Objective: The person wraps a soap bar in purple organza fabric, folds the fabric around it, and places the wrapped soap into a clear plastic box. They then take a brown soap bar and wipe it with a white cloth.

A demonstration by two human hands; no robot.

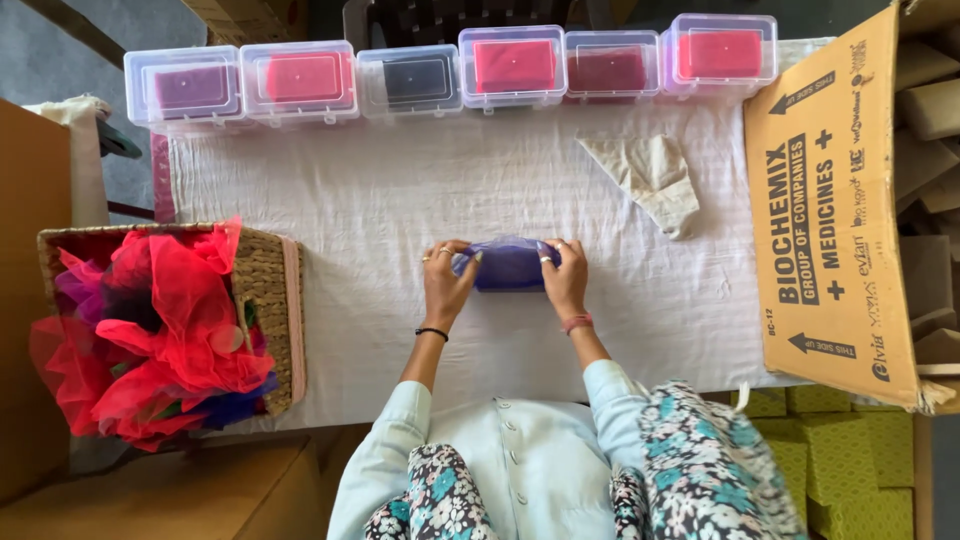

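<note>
Both hands, left hand (445,275) and right hand (566,275), have fingers clamped on a purple mesh pouch (508,265) between them; it looks soft, light, best gripped at its ends.

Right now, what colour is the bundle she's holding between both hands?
Purple-blue, a sheer fabric-wrapped bundle held by left hand and right hand; head view.
</note>
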